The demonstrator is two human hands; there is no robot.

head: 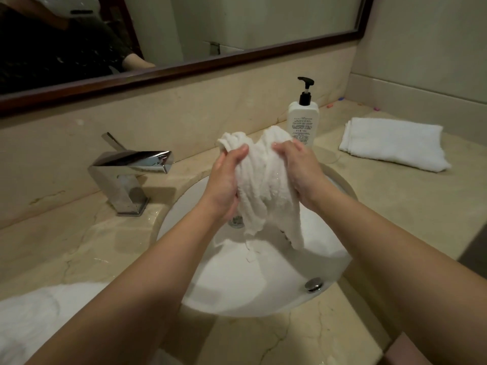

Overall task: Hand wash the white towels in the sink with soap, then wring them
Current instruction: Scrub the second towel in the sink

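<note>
Towel (39,322) of white terry lies bunched on the marble counter (79,248) at the far left of the sink (253,283), close to the near edge and partly cut off by the frame. Left of the sink and toward the backsplash stands a chrome faucet (131,175), its angular spout pointing toward the basin; no water shows at its mouth.

Over the sink, both hands hold one wet white towel (259,185) between them — it is gathered into a crumpled bundle whose loose ends hang down toward the drain (236,221) without clearly reaching the bowl. The left hand (226,180) grips the towel's left side, thumb lying up along the cloth and fingers wrapped behind it. The right hand (300,172) grips the right side in the same way, fingers curled over the top fold. The two hands sit close together, cloth bulging up above them.

On the near right wall of the sink sits a round chrome overflow cap (313,284). Behind the sink, just past the right hand, stands a white soap pump bottle (303,119) with a black pump head, upright on the counter. Farther right of the sink a folded white towel (392,147) rests flat on the counter — well apart from the basin. Above the backsplash runs a dark-framed mirror (184,30).
</note>
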